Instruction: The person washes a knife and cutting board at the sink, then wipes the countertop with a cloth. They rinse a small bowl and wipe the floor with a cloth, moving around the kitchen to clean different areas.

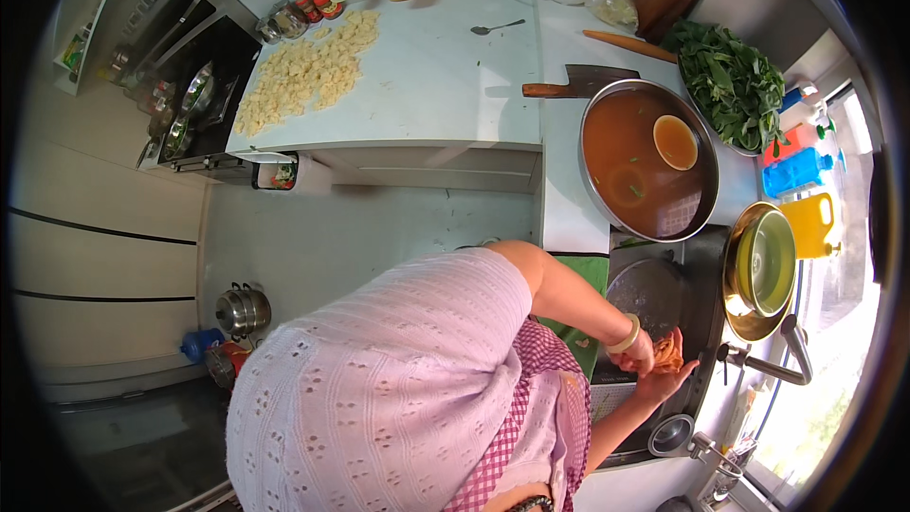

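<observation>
The sink (654, 294) is dull grey metal, wet in places, with a shiny chrome tap (773, 360) beside it. The big basin (649, 156) of brown liquid is polished steel, its rim catching light. The cleaver (583, 83) has a dark matt blade and a wooden handle. The worktop (445, 66) looks smooth, pale and faintly glossy. The jugs (806, 199) by the window are bright glossy plastic. The lilac top (389, 379) is knitted openwork cloth
</observation>
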